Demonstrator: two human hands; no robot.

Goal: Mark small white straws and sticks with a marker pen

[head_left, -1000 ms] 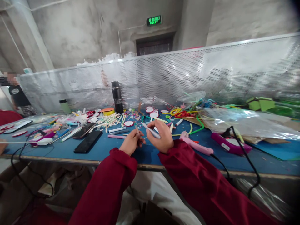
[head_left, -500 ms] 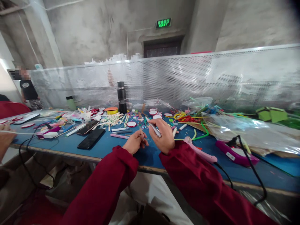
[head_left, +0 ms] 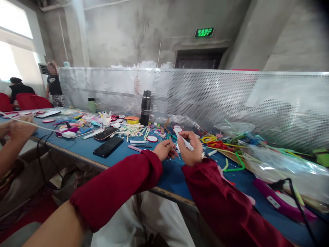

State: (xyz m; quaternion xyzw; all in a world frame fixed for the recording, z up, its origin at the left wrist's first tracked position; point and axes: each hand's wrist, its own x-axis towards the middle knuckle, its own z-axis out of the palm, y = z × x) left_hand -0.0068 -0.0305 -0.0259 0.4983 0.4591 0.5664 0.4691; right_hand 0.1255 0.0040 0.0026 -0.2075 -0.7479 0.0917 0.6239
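Observation:
A white marker pen (head_left: 186, 143) lies in the closed fingers of my right hand (head_left: 194, 151), its front end pointing up and left. Close beside it, my left hand (head_left: 163, 150) pinches a small thin piece that looks like a brownish stick; the fingers hide most of it. Both hands are just above the blue table (head_left: 164, 176), with a gap between them. Left of my left hand lie more marker pens (head_left: 140, 145) and a pink pen (head_left: 134, 148). A round white disc with a red rim (head_left: 152, 138) lies just behind them.
Two dark phones (head_left: 108, 146) lie to the left, near a pile of pale sticks (head_left: 131, 129). A black bottle (head_left: 145, 108) stands behind. Rightward are coloured pipe cleaners (head_left: 238, 164), plastic bags (head_left: 272, 157) and a purple power strip (head_left: 277, 200) with a cable. Another person's hands (head_left: 22, 130) are at far left.
The view has swung left, so things appear further right. Both hands remain close together, and the marker pen in my right hand now shows more of its white side.

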